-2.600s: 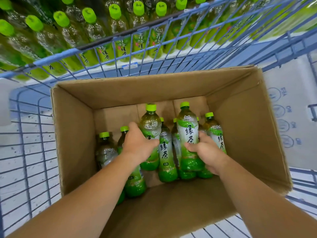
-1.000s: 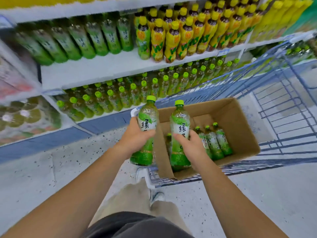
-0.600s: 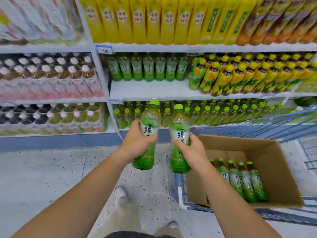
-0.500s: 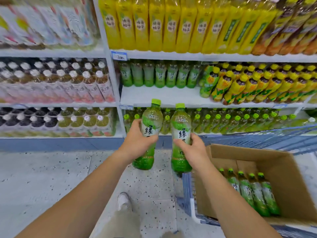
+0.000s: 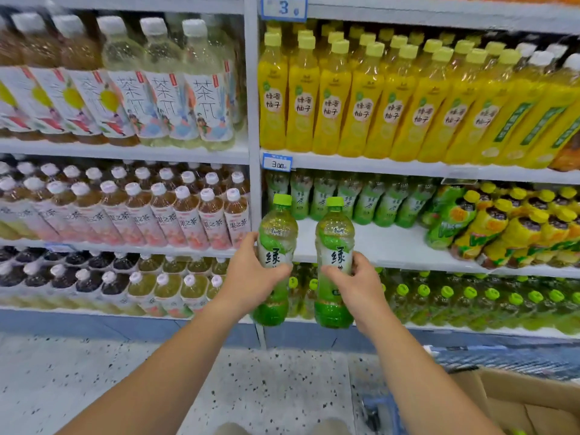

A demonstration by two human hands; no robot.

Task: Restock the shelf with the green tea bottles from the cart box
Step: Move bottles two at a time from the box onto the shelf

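- The shelving (image 5: pixel 254 120) fills the wall ahead of both grips, tier on tier of drinks split by a white upright.
- Straight behind the two held bottles, one shelf (image 5: pixel 392 246) has a single row of green tea bottles (image 5: pixel 351 199) at its back and bare white board in front; yellow-capped bottles (image 5: pixel 508 224) lean in a heap on the same board, off to the right of the right grip.
- Above that sits a packed row of yellow drink bottles (image 5: pixel 361 98); below the grips, a tier of green-capped bottles (image 5: pixel 470 299).
- Left of the left grip stand white-capped tea bottles (image 5: pixel 163 211), pink-labelled.
- Down and to the right of the right grip, a corner of the cardboard box (image 5: pixel 530 400) shows, and a blur of blue cart wire (image 5: pixel 502 359) beyond it; I can't make out what's inside.
- The left hand (image 5: pixel 251 277) is wrapped round the middle of one bottle (image 5: pixel 276 262), held upright.
- The right hand (image 5: pixel 357 287) is clasped round a second bottle (image 5: pixel 334 265), upright, just beside the first, not touching.
- Both have lime caps, clear necks and a green label with a dark character, with green at the base.
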